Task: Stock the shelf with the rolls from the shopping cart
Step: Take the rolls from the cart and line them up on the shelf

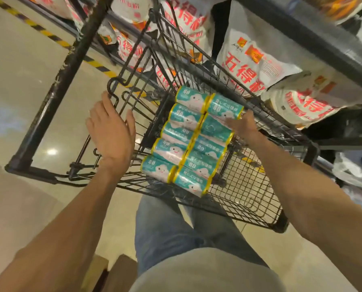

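Several teal rolls (188, 140) with yellow ends lie in two tidy rows inside the black wire shopping cart (249, 186). My left hand (110, 131) hovers flat and open over the cart's left side, beside the folded child seat, holding nothing. My right hand (242, 126) reaches in from the right, and its fingers touch the right-hand row of rolls near the far end. Whether those fingers curl round a roll is hidden by blur. The dark metal shelf (315, 36) runs along the upper right, above the cart.
White sacks with red lettering (253, 66) fill the shelf and lie behind the cart. A black shelf upright (56, 89) crosses the left side. Yellow-black floor tape (49, 35) runs along the shelf base. My jeans-clad leg (176, 228) stands against the cart's near edge.
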